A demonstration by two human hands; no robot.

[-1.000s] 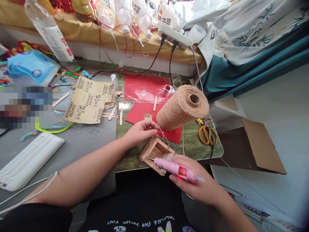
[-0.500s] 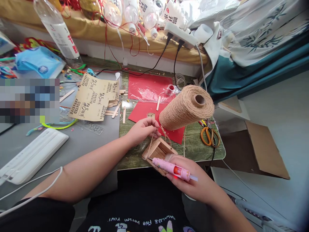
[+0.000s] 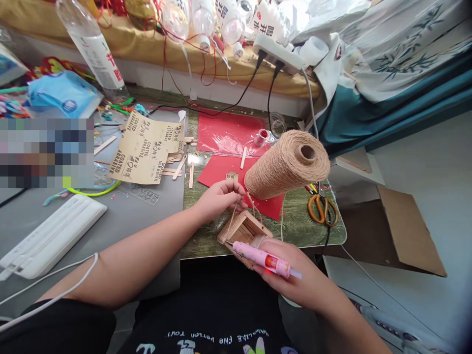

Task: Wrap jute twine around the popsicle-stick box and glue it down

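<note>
At the green surface's (image 3: 201, 241) near edge, the left hand (image 3: 223, 197) pinches tan twine (image 3: 232, 222), seemingly steadying it, the right hand (image 3: 283, 258) gripping a pink glue pen (image 3: 253, 253) over an open wooden box (image 3: 239, 223).

The left hand (image 3: 221, 199) held a twine strand (image 3: 252, 200) just beyond a wooden box (image 3: 233, 224). The right hand (image 3: 307, 270) gripped a pink pen-type tool (image 3: 252, 252), its metal tip near the box's left corner. A twine spool (image 3: 282, 167) stood beyond the box; orange-handled scissors (image 3: 315, 208) lay to the spool's right.
</note>
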